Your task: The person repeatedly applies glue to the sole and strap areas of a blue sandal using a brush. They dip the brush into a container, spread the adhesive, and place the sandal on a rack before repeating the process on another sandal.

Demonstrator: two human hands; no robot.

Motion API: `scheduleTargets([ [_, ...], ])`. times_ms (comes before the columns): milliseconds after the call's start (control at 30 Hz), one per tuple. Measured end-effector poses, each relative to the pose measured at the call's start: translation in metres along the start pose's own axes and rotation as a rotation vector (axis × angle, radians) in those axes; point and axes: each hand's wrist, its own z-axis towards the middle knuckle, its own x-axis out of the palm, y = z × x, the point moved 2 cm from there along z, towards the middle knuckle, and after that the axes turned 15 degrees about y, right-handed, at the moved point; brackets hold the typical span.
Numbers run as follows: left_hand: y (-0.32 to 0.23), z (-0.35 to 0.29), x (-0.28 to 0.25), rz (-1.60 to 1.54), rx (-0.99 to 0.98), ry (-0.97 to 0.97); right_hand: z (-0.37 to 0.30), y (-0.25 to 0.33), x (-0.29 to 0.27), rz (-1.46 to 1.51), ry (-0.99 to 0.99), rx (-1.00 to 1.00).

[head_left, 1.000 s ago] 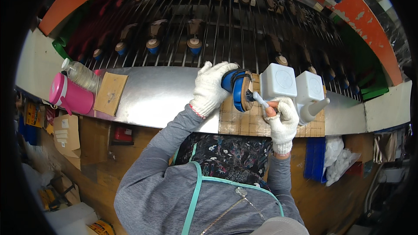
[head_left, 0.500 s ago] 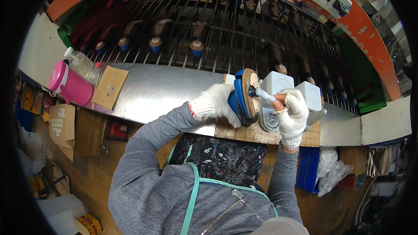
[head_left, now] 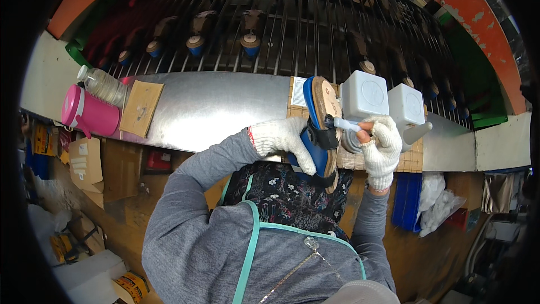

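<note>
My left hand (head_left: 284, 141), in a white knitted glove, is closed around a blue shoe last (head_left: 319, 155). A tan sole (head_left: 326, 95) is fitted to the last, with a black strap (head_left: 323, 137) across it. Gloved except for bare fingertips, my right hand (head_left: 379, 145) pinches a white-handled brush (head_left: 346, 125). The brush's dark tip meets or nearly meets the sole beside the strap; exact contact is hard to tell. Behind the right hand stand two white square containers, a larger one (head_left: 364, 94) and a smaller one (head_left: 406, 105).
Beyond the metal ledge (head_left: 219, 107), a rack of rods (head_left: 281, 39) carries several lasts (head_left: 250, 45) on a conveyor. At left are a pink jug (head_left: 93, 111), a clear bottle (head_left: 103, 83) and a cardboard piece (head_left: 140, 108). A blue crate (head_left: 406, 202) sits below right.
The last has turned in my left hand, so its sole now shows lengthwise with the strap in sight. The brush has shifted slightly lower along with my right hand. The whole view has tilted a little.
</note>
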Motion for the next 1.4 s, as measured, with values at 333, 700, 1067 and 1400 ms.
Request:
scheduleTargets([
  [333,0.018,0.011,0.004,-0.212,0.011,0.247,0.009,-0.016,-0.007,0.129,0.149,-0.064],
  [700,0.037,0.002,-0.012,-0.300,0.122,0.034,-0.067,-0.036,0.008,-0.031,-0.081,0.181],
  [1067,0.067,0.015,-0.036,-0.847,0.494,-0.215,-0.093,-0.060,-0.019,-0.791,-0.060,0.442],
  [1400,0.064,0.008,-0.019,-0.767,0.545,-0.349,-0.093,-0.071,-0.030,-0.693,0.113,0.502],
])
